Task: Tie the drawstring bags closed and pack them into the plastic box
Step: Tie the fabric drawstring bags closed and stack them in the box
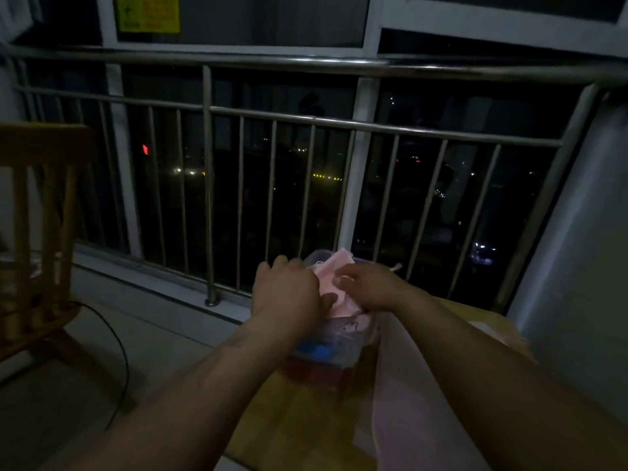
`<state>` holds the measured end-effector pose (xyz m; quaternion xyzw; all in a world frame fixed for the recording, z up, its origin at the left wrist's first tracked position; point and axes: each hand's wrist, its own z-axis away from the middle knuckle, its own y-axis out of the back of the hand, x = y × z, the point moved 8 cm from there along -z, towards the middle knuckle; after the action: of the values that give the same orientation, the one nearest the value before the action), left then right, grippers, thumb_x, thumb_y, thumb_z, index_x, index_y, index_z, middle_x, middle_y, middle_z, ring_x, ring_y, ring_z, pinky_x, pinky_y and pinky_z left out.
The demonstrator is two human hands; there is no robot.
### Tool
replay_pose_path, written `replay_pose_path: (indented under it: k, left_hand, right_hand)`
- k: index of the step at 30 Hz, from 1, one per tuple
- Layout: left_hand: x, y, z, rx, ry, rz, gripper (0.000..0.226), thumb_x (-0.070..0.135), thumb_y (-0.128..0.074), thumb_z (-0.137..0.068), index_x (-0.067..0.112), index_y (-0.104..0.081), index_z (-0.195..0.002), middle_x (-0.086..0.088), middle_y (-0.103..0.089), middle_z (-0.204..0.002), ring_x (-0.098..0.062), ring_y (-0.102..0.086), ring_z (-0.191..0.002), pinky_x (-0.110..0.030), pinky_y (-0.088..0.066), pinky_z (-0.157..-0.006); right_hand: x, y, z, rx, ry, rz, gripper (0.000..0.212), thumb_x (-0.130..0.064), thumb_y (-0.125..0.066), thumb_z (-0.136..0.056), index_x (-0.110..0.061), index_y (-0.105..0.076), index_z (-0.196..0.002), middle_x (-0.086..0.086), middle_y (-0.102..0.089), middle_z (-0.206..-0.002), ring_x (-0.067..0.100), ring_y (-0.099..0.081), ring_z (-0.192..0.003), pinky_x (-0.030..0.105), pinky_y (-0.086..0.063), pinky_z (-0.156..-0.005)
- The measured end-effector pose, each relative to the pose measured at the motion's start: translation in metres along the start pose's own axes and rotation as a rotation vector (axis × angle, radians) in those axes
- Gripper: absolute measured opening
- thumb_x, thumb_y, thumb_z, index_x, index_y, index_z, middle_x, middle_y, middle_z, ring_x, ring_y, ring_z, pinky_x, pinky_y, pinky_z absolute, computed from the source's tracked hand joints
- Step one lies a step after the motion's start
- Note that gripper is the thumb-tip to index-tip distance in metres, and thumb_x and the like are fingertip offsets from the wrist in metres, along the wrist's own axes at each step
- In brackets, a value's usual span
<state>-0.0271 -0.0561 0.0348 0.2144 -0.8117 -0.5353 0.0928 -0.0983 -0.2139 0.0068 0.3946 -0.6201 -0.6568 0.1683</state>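
Head view, dim light. My left hand lies palm-down on the pink drawstring bag, thumb on the cloth and fingers bent over its far side; I cannot tell if they grip. My right hand pinches the same bag's fabric with curled fingers. The bag sits in the mouth of the clear plastic box, directly under both hands, on the wooden bench. A pale pink sheet lies beneath my right forearm.
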Motion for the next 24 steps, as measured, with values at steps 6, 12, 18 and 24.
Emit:
replay_pose_path:
  k: [6, 12, 18, 24]
  left_hand:
    - [0.031, -0.043, 0.003, -0.467, -0.342, 0.094, 0.039, 0.041, -0.05, -0.105, 0.02, -0.056, -0.136, -0.01, -0.06, -0.135, -0.029, -0.058, -0.12, -0.045, -0.05, -0.097]
    - [0.034, -0.026, -0.002, -0.326, -0.358, 0.001, 0.029, 0.041, -0.051, -0.103, 0.022, -0.062, -0.122, -0.005, -0.06, -0.129, -0.028, -0.054, -0.121, -0.051, -0.048, -0.1]
    - [0.052, -0.006, -0.01, -0.119, -0.268, 0.241, 0.043, 0.052, -0.04, -0.099, 0.025, -0.062, -0.124, -0.003, -0.056, -0.135, -0.026, -0.047, -0.132, -0.047, -0.041, -0.107]
    - [0.108, 0.023, 0.001, 0.01, -0.313, 0.461, 0.032, 0.034, -0.045, -0.101, 0.019, -0.068, -0.118, -0.004, -0.063, -0.13, -0.024, -0.057, -0.115, -0.037, -0.044, -0.095]
  right_hand:
    - [-0.007, -0.023, 0.004, -0.3, 0.053, 0.327, 0.052, -0.027, -0.044, -0.108, -0.031, -0.032, -0.158, -0.001, -0.047, -0.152, 0.023, -0.053, -0.127, 0.032, -0.043, -0.102]
    - [0.004, 0.002, 0.018, 0.045, 0.034, -0.076, 0.047, -0.043, -0.038, -0.105, -0.035, -0.044, -0.151, 0.001, -0.051, -0.149, 0.018, -0.058, -0.118, 0.036, -0.049, -0.098]
    - [0.044, 0.037, 0.07, 0.319, -0.009, -0.344, 0.044, -0.044, -0.042, -0.106, -0.032, -0.048, -0.148, -0.002, -0.048, -0.15, 0.016, -0.049, -0.131, 0.033, -0.041, -0.102]
    - [0.097, 0.038, 0.128, 0.343, -0.114, -0.34, 0.041, -0.037, -0.042, -0.108, -0.023, -0.055, -0.144, 0.001, -0.055, -0.143, 0.018, -0.053, -0.126, 0.028, -0.038, -0.097]
